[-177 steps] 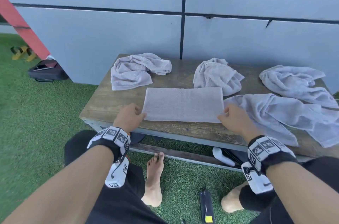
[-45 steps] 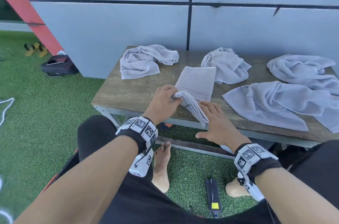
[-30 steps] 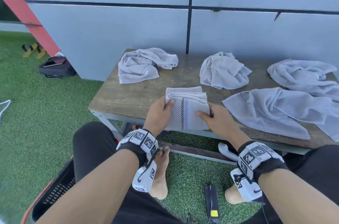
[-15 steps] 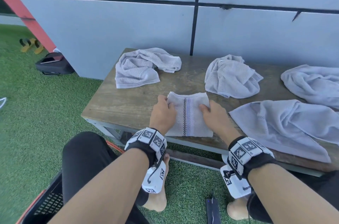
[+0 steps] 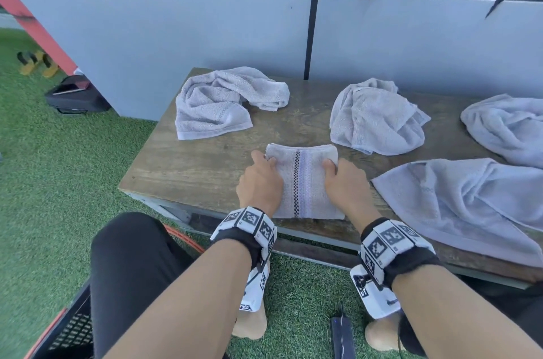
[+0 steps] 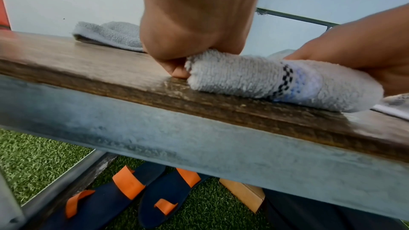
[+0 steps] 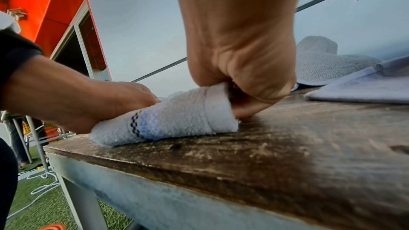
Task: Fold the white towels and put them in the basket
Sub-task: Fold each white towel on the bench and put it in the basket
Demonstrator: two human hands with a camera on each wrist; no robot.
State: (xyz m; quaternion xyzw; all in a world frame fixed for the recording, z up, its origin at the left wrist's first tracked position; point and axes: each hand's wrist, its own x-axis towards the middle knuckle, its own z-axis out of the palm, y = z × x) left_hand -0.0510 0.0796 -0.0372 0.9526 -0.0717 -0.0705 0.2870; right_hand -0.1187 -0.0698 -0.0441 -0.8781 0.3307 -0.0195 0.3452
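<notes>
While the wooden desk [image 5: 188, 170] carries the whole load, most of that load is not yet folded: a broad flat towel [image 5: 458, 206] spreads along the right, and three crumpled towels lie toward the wall, one at the back left [image 5: 223, 100], one behind the centre [image 5: 379, 117], one at the far right [image 5: 511, 126]. Down by the left knee, off the desk, sits the dark basket [image 5: 70, 332] with its orange rim, only a corner of it in view.

At the near edge of the desk lies the folded towel [image 5: 305, 182], a compact square with a checked stripe up its middle. The left hand [image 5: 260, 182] takes its left side and the right hand [image 5: 345, 182] its right side; each grip is clenched on the cloth, thumb tucked under the edge and fingers on top, as both wrist views show.

My reading is that the lift to the basket comes next. The risk is the fold springing open: thick terry layers held only at the two sides may sag or slip in the middle once off the wood. A one-handed carry down to the low basket could let the stack unroll, and the right forearm may drag the flat towel just beside it.
</notes>
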